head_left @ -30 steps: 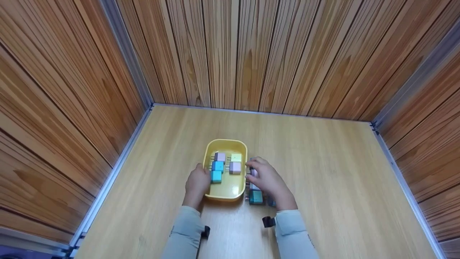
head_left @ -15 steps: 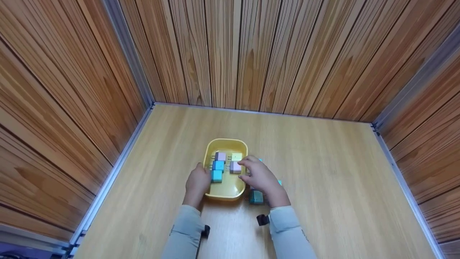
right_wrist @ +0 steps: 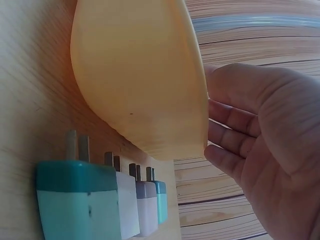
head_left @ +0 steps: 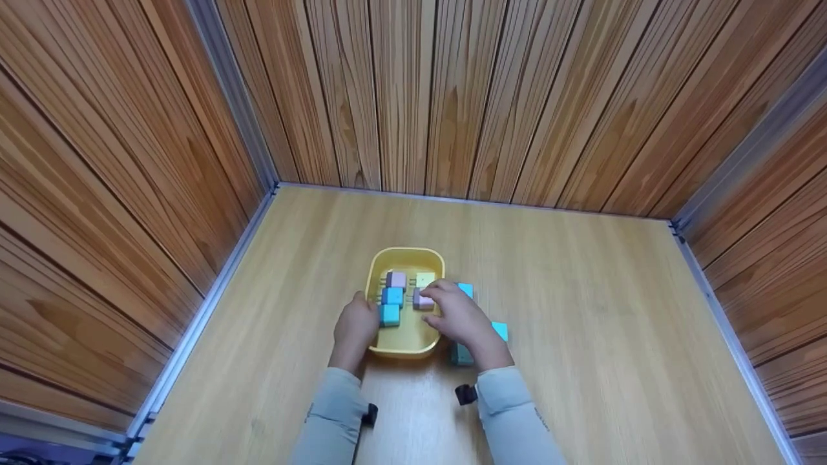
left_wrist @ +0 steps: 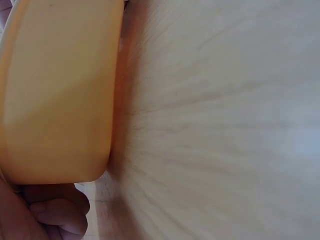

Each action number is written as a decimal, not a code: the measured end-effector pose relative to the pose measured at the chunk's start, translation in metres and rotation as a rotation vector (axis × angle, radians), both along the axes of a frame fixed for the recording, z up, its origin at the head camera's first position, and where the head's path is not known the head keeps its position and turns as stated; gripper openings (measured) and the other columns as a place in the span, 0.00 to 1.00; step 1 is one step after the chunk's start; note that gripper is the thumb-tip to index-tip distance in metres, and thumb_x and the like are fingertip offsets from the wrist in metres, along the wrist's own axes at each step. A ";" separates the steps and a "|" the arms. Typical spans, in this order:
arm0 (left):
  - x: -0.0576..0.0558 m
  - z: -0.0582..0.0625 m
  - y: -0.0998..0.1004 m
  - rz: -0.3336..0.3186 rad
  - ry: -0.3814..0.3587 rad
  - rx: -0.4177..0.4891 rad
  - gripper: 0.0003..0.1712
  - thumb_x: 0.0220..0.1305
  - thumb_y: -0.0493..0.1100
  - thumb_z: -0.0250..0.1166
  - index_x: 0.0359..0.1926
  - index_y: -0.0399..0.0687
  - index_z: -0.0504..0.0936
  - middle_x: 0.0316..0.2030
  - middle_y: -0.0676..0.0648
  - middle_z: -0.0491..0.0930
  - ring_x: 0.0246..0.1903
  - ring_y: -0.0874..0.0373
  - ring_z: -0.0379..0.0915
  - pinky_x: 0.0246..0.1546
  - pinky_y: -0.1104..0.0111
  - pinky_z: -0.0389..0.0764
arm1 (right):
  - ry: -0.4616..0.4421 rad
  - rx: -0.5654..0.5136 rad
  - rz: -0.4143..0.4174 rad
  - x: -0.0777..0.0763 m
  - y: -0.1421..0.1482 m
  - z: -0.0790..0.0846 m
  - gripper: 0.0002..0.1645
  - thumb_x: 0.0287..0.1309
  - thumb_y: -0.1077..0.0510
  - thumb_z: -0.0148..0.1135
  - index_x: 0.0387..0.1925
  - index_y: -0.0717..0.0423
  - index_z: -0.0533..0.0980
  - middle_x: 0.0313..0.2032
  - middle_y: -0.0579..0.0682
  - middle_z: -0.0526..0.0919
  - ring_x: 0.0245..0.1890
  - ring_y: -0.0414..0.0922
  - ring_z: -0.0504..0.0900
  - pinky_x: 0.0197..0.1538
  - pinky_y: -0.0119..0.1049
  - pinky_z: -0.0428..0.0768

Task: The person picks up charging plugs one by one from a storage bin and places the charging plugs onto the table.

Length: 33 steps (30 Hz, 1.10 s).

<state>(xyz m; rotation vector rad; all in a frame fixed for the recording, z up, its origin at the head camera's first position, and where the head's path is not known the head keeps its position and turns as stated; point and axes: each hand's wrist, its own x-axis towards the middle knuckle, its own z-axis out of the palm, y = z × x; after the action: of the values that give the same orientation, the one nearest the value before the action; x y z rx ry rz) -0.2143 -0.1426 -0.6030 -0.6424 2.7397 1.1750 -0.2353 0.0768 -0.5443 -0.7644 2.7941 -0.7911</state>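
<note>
A yellow plastic tray (head_left: 407, 342) holds several phone charger plugs with metal prongs: a lilac plug (head_left: 396, 279), a blue plug (head_left: 392, 296) and a teal plug (head_left: 389, 315) in the left column, a pale yellow plug (head_left: 424, 279) and another lilac plug (head_left: 423, 301) in the right. My left hand (head_left: 355, 326) grips the tray's left side, fingers curled at its wall in the left wrist view. My right hand (head_left: 460, 316) reaches over the right rim, thumb and fingers apart beside the right column's lilac plug. Its fingertips are hidden behind the wall in the right wrist view.
Right of the tray, more plugs stand on the table: a teal-green plug (right_wrist: 77, 200), a white plug (right_wrist: 127, 202), a lilac plug (right_wrist: 147, 210) and a turquoise plug (right_wrist: 161, 200) in a row. Another turquoise plug (head_left: 499, 330) sits farther right. Wood-panelled walls (head_left: 446, 97) enclose the table.
My right hand has moved left from the plugs beside the tray to over the tray's inside, uncovering turquoise plugs on the table. My left hand stays at the tray.
</note>
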 end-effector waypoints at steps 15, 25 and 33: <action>-0.001 -0.001 -0.001 0.027 -0.023 0.024 0.28 0.78 0.50 0.44 0.69 0.39 0.69 0.57 0.37 0.81 0.55 0.44 0.80 0.55 0.48 0.78 | 0.022 0.051 -0.027 0.000 -0.011 -0.002 0.27 0.62 0.54 0.71 0.63 0.51 0.79 0.58 0.47 0.77 0.60 0.48 0.76 0.66 0.48 0.75; 0.000 0.001 0.003 0.021 -0.008 -0.003 0.28 0.77 0.48 0.45 0.69 0.39 0.69 0.56 0.36 0.82 0.55 0.43 0.81 0.53 0.48 0.79 | 0.051 0.051 0.034 0.003 -0.025 -0.004 0.27 0.63 0.54 0.69 0.63 0.52 0.78 0.58 0.47 0.78 0.58 0.47 0.77 0.65 0.47 0.75; 0.000 -0.001 0.002 0.017 0.017 -0.025 0.27 0.76 0.49 0.46 0.67 0.39 0.71 0.52 0.36 0.84 0.51 0.42 0.82 0.49 0.47 0.80 | 0.016 0.038 0.035 0.008 -0.044 -0.015 0.28 0.63 0.53 0.69 0.64 0.51 0.78 0.61 0.49 0.76 0.62 0.49 0.77 0.65 0.48 0.76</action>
<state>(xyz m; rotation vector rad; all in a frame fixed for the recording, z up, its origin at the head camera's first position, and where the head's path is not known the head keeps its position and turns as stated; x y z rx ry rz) -0.2144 -0.1406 -0.6042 -0.6623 2.7728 1.1570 -0.2268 0.0327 -0.5593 -0.8140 2.7933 -0.7271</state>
